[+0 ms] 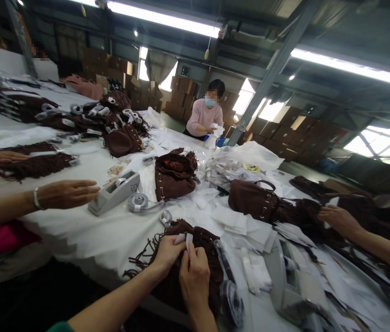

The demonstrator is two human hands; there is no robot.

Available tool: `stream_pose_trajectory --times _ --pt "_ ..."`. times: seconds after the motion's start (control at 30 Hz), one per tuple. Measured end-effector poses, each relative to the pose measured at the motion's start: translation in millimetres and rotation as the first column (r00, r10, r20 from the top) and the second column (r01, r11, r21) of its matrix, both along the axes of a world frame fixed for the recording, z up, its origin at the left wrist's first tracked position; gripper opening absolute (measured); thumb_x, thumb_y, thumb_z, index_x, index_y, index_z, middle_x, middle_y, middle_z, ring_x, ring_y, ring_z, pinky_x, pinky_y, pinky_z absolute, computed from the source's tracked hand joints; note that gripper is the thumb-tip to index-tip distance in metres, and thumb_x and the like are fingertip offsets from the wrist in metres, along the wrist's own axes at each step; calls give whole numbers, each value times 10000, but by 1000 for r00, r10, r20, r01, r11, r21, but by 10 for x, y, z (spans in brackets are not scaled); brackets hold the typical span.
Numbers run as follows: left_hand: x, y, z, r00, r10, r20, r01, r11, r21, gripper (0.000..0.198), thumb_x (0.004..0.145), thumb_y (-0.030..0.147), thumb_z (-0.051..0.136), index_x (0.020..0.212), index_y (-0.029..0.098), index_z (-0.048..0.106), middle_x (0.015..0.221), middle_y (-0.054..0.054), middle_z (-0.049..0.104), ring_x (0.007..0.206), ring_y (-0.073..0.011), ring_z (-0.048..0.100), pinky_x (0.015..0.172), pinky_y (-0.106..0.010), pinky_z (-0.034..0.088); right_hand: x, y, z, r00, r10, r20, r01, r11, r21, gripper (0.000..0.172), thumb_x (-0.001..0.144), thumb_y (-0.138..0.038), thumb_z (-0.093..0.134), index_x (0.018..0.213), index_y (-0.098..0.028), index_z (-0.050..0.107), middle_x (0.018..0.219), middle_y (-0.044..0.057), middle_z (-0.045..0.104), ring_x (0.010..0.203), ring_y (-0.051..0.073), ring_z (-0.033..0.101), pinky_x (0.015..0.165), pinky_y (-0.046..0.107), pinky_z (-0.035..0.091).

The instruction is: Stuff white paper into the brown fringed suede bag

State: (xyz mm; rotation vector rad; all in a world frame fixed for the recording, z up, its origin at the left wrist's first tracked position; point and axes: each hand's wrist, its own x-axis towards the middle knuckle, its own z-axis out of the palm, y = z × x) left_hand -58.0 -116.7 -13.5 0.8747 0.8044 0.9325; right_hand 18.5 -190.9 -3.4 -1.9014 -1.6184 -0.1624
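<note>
A brown fringed suede bag (pixel 200 240) lies at the near edge of the white-covered table (pixel 105 235). My left hand (pixel 168 253) and my right hand (pixel 195 272) meet on top of it, close together. Both pinch a small white paper piece (pixel 184 239) on the bag. Fringe (pixel 141 258) hangs from the bag's left side. A clear tape roll (pixel 231 302) rests just right of my right hand.
A co-worker's hand (pixel 65 193) reaches toward a grey tape dispenser (pixel 114 191) at left. Another person's hand (pixel 340 220) touches a brown bag (pixel 257 200) at right. A third bag (pixel 174 175) stands mid-table among white paper sheets (pixel 246 226). A person in pink (pixel 203 115) works at the far end.
</note>
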Motion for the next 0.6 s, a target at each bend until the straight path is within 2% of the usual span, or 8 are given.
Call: stream_pose_trajectory --times 0.17,0.33,0.47,0.53,0.6 --pt "-33 -23 76 999 -41 27 41 999 2 214 633 334 732 667 133 666 632 13 589 632 -127 495 616 -223 373 64 -34 -21 992 110 55 -104 990 -92 418 901 -161 371 1299 -133 496 890 88 523 783 213 555 731 351 507" --pt "-68 -11 269 980 -155 128 163 985 -61 296 720 419 669 827 143 668 796 -26 645 807 -163 557 760 -252 412 41 40 -27 996 64 58 -60 996 -62 464 858 -97 361 1287 -171 520 924 98 549 702 193 601 598 281 525" --pt "-144 114 400 971 -178 156 190 980 -60 276 677 381 709 804 144 647 697 -7 623 672 -140 549 648 -243 408 -78 91 145 974 156 -166 -156 988 13 467 878 -245 466 1338 -162 468 991 103 554 865 219 614 764 320 538" --pt "-238 181 438 970 -193 146 202 978 -50 273 663 380 724 765 140 642 642 3 607 590 -121 525 582 -232 389 -115 78 258 914 225 -337 -223 974 45 458 887 -335 481 1319 -182 493 996 90 566 920 216 601 833 327 514" --pt "-357 227 445 964 -229 135 237 970 -47 298 638 377 758 765 127 654 627 -4 615 537 -109 516 539 -224 375 -108 69 336 808 235 -540 -247 968 52 415 899 -417 459 1230 -195 573 950 73 598 864 198 604 796 306 511"
